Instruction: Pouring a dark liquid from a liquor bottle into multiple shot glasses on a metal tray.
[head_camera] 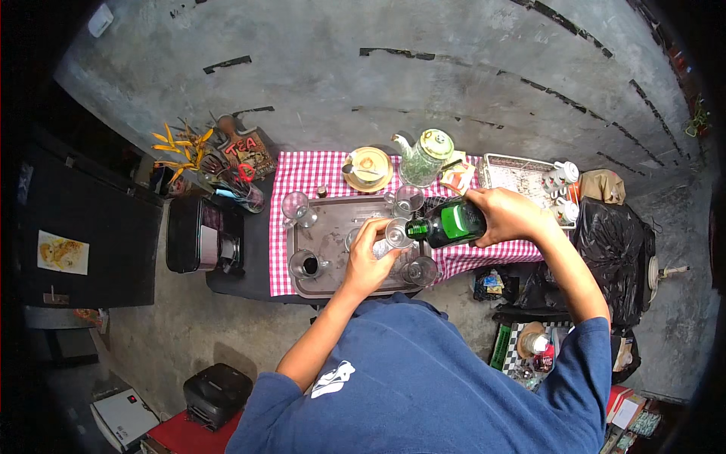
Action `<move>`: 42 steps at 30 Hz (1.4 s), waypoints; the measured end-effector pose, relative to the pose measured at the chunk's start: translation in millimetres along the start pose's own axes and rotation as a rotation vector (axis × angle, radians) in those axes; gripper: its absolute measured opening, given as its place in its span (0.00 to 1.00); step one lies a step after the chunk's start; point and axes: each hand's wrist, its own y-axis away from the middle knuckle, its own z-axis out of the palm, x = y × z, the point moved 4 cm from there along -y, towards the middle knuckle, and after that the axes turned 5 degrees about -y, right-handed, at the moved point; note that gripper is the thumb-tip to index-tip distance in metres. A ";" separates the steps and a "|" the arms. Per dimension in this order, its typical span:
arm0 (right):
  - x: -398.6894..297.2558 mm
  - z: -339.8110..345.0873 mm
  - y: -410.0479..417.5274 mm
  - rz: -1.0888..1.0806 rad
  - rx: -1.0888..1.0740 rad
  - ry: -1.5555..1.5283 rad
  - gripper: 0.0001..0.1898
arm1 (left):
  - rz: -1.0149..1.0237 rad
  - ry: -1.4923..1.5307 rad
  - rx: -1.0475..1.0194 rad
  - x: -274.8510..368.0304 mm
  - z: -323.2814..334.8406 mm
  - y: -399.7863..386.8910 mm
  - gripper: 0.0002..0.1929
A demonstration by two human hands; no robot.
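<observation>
My left hand (368, 255) holds a small clear glass (398, 234) above the brown tray (334, 227). In my right hand (507, 215) is a dark green glass bottle (456, 222), tilted sideways with its open neck at the glass's rim. Whether liquid flows cannot be told. Glass mugs stand around the tray: one with dark liquid (308, 265) at the front left, one at the back left (299, 209), one behind the small glass (407, 200) and one at the front right (421, 270). Another glass is partly hidden behind my left hand.
Behind the tray are a yellow cup on a saucer (368, 167), a green-white teapot (426, 158) and a small carton (458, 177). A basket with white cups (510, 170) stands at the right. To the left are a utensil holder (249, 198) and a black appliance (193, 234).
</observation>
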 end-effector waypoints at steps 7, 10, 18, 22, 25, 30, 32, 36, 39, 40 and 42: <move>2.3 5.6 -3.0 -0.048 0.028 -0.003 0.33 | 0.013 0.004 -0.007 -4.9 -1.1 1.5 0.23; 0.6 5.7 -4.1 -0.033 0.001 -0.023 0.33 | -0.008 0.046 0.010 -7.4 -0.4 3.3 0.24; -3.9 5.4 -5.6 -0.021 -0.004 -0.005 0.33 | -0.017 0.029 0.004 -7.7 -2.9 4.6 0.25; -6.8 3.3 -6.4 0.004 -0.022 0.022 0.35 | -0.001 -0.003 0.019 -7.1 -4.6 5.0 0.25; -6.0 3.3 -7.9 0.020 -0.057 0.049 0.36 | -0.013 -0.006 0.028 -8.0 -4.6 5.7 0.25; -8.5 1.1 -8.8 0.012 -0.053 0.046 0.37 | 0.001 0.003 0.028 -7.0 -6.3 5.8 0.25; -10.5 0.8 -9.5 0.009 -0.055 0.044 0.37 | 0.000 0.004 0.027 -8.9 -6.8 6.7 0.26; -15.0 -0.6 -11.3 0.018 -0.059 0.032 0.36 | -0.005 0.023 0.034 -12.8 -7.9 8.0 0.26; -15.4 -0.5 -12.0 0.025 -0.064 0.037 0.36 | -0.010 0.035 0.035 -10.7 -9.1 8.2 0.26; -14.7 0.1 -12.3 0.018 -0.060 0.040 0.35 | -0.013 0.047 0.038 -9.8 -9.5 8.2 0.26; -12.9 2.3 -12.8 0.000 -0.047 0.035 0.35 | -0.004 0.040 0.040 -9.7 -10.1 8.8 0.26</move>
